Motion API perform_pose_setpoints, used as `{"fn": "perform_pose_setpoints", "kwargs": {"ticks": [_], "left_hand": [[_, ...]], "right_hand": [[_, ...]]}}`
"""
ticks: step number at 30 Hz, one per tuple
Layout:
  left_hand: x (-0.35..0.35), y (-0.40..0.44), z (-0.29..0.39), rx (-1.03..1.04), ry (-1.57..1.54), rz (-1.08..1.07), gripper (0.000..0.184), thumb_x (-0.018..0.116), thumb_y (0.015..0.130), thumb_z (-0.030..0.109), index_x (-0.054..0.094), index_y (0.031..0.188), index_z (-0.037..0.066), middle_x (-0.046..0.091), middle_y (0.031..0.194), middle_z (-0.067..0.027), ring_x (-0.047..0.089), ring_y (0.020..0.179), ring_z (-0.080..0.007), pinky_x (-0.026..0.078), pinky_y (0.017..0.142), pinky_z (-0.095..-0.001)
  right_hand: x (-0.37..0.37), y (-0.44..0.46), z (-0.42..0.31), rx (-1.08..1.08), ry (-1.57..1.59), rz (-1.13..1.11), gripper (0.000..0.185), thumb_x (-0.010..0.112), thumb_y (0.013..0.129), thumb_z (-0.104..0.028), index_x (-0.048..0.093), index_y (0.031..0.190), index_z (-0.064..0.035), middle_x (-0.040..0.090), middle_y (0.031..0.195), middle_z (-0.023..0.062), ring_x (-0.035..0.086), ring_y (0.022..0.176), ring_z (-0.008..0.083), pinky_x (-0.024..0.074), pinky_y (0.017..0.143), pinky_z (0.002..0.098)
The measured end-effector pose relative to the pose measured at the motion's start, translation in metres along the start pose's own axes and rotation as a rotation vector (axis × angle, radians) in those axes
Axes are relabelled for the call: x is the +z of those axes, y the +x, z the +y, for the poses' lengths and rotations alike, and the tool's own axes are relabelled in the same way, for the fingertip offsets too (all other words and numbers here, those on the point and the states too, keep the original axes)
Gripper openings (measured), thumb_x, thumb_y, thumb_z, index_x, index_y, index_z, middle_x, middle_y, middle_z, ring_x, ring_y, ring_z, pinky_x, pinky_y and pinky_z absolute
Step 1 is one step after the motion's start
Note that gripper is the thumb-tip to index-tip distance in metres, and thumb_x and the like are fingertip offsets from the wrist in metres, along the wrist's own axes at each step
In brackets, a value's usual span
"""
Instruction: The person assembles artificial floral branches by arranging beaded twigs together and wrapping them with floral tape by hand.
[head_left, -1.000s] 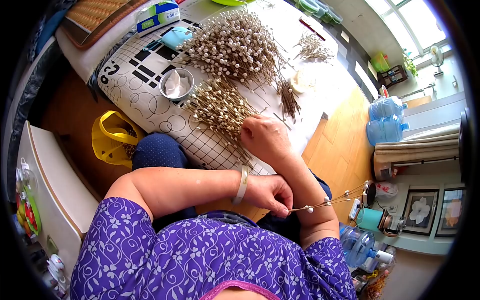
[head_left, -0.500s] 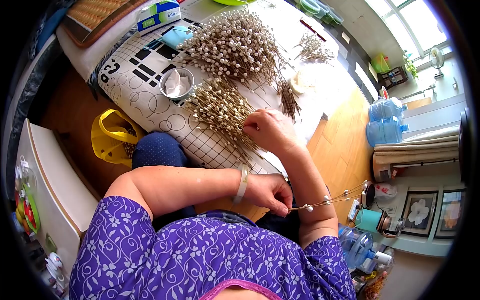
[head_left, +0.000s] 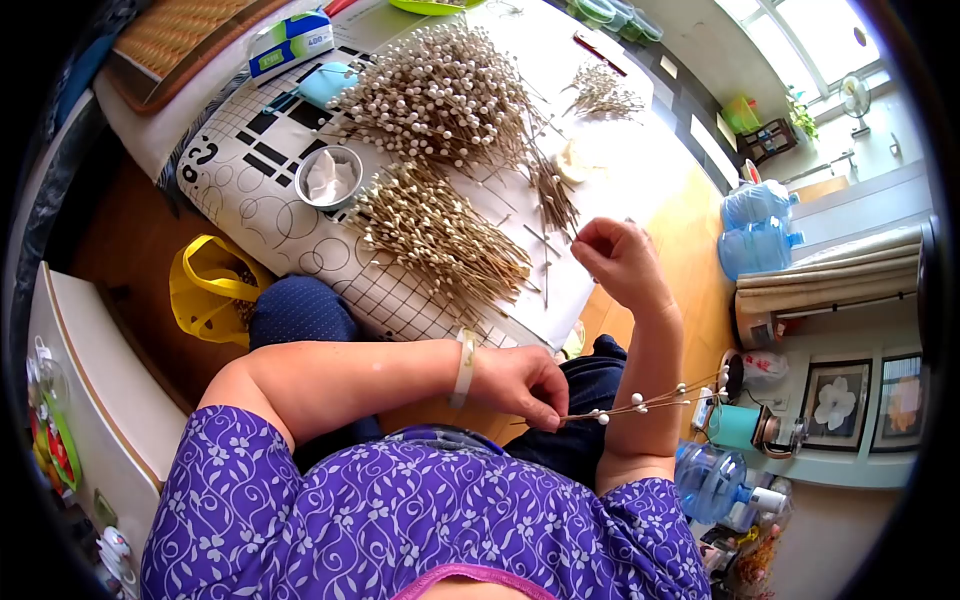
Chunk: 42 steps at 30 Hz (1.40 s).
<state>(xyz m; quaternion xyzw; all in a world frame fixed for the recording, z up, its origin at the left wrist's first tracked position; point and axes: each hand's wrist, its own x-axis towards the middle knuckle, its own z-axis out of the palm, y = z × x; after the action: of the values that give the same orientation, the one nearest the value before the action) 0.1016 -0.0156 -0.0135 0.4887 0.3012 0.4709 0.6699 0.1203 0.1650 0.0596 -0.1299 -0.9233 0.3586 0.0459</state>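
Observation:
My left hand (head_left: 522, 387), with a pale bracelet at its wrist, is closed in a pinch on a few thin brown stems with white buds (head_left: 640, 402), which point right across my right forearm. Raised over the table's near right edge, my right hand (head_left: 590, 248) has its fingertips pressed together; anything between them is too small to make out. Beside it are the ends of a small bundle of dark stems (head_left: 552, 192). A pile of cream-budded stems (head_left: 440, 235) lies left of that hand, below a bigger heap of white-budded stems (head_left: 440, 100).
On the patterned tablecloth (head_left: 270, 225) stand a bowl (head_left: 303, 190) with white tissue, a blue pouch (head_left: 327, 84) and a tissue pack (head_left: 291, 44). A smaller sprig bunch (head_left: 603, 90) lies farther right. A yellow bag (head_left: 195, 290) is by my knee; water bottles (head_left: 755, 248) stand at right.
My right hand has moved right, away from the cream-budded pile, to beside the dark stems. My left hand still holds its stems. The whole view has shifted slightly.

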Motion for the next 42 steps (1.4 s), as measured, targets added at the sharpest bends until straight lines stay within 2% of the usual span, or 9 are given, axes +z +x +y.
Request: {"fn": "perform_pose_setpoints", "kwargs": {"ticks": [3,5,7,12,17,27,35,39,42], "left_hand": [[-0.002,0.002,-0.003,-0.003,0.013,0.001,0.016,0.063,0.079,0.012,0.062,0.087,-0.001,0.064,0.079,-0.0042,0.057,0.072,-0.0078,0.047,0.067,-0.0219],[-0.003,0.003,-0.003,-0.022,0.026,-0.002,0.015,0.063,0.079,0.012,0.062,0.088,-0.001,0.064,0.08,-0.0043,0.057,0.073,-0.0078,0.047,0.068,-0.0216],[-0.003,0.004,-0.003,-0.023,0.025,0.003,0.015,0.063,0.079,0.012,0.061,0.088,-0.001,0.064,0.08,-0.0041,0.058,0.074,-0.0076,0.047,0.068,-0.0218],[-0.005,0.006,-0.004,-0.058,0.079,0.016,0.016,0.063,0.079,0.012,0.061,0.089,-0.001,0.064,0.08,-0.0043,0.058,0.075,-0.0075,0.047,0.069,-0.0217],[-0.004,0.004,-0.005,-0.104,-0.032,0.027,0.016,0.063,0.079,0.011,0.062,0.089,-0.001,0.063,0.08,-0.0032,0.057,0.074,-0.0071,0.046,0.069,-0.0214],[-0.004,0.005,-0.005,-0.096,-0.034,0.006,0.015,0.063,0.08,0.011,0.062,0.089,-0.001,0.062,0.079,-0.0023,0.055,0.073,-0.0063,0.046,0.067,-0.0208],[-0.003,0.005,-0.004,-0.092,-0.027,0.018,0.015,0.063,0.08,0.012,0.062,0.089,-0.001,0.062,0.079,-0.002,0.055,0.072,-0.0058,0.046,0.067,-0.0207],[-0.003,0.005,-0.004,-0.107,-0.012,0.02,0.016,0.063,0.08,0.012,0.062,0.089,-0.001,0.063,0.079,-0.002,0.055,0.072,-0.0058,0.046,0.067,-0.0208],[-0.003,0.006,-0.005,-0.111,-0.016,0.018,0.015,0.063,0.08,0.012,0.062,0.088,-0.001,0.063,0.079,-0.0025,0.056,0.073,-0.0063,0.046,0.068,-0.0211]], "right_hand": [[0.01,-0.011,0.039,0.251,0.411,-0.059,0.013,0.061,0.077,-0.008,0.057,0.072,0.0035,0.054,0.055,0.0028,0.051,0.046,0.0075,0.0423,0.043,0.0214],[0.019,-0.015,0.053,0.339,0.406,-0.064,0.011,0.06,0.076,-0.006,0.058,0.072,0.0038,0.055,0.056,0.0038,0.052,0.047,0.0086,0.0432,0.043,0.0217],[0.029,-0.013,0.063,0.324,0.363,-0.06,0.009,0.06,0.076,-0.007,0.058,0.073,0.0021,0.054,0.057,0.002,0.051,0.048,0.0077,0.0431,0.044,0.0205],[0.041,-0.01,0.059,0.354,0.298,-0.018,0.011,0.056,0.073,-0.006,0.058,0.068,0.0044,0.055,0.053,0.0051,0.053,0.044,0.0096,0.0436,0.043,0.0225],[0.039,-0.017,0.055,0.345,0.261,-0.015,0.012,0.055,0.073,-0.006,0.058,0.068,0.0047,0.056,0.052,0.0064,0.054,0.044,0.0101,0.044,0.042,0.0235],[0.045,-0.012,0.054,0.371,0.21,-0.045,0.012,0.057,0.072,-0.007,0.059,0.069,0.0047,0.056,0.051,0.0072,0.055,0.044,0.0104,0.044,0.042,0.0238],[0.041,-0.018,0.052,0.366,0.264,-0.1,0.014,0.063,0.076,-0.01,0.059,0.075,0.003,0.057,0.057,0.0045,0.053,0.047,0.0077,0.044,0.043,0.021],[0.047,-0.017,0.05,0.373,0.264,-0.087,0.013,0.061,0.074,-0.01,0.06,0.073,0.0034,0.058,0.054,0.007,0.055,0.045,0.01,0.0448,0.042,0.0231],[0.048,-0.016,0.043,0.368,0.133,-0.098,0.014,0.062,0.073,-0.01,0.061,0.069,0.003,0.058,0.053,0.0074,0.056,0.045,0.0106,0.0454,0.043,0.0237]]}}
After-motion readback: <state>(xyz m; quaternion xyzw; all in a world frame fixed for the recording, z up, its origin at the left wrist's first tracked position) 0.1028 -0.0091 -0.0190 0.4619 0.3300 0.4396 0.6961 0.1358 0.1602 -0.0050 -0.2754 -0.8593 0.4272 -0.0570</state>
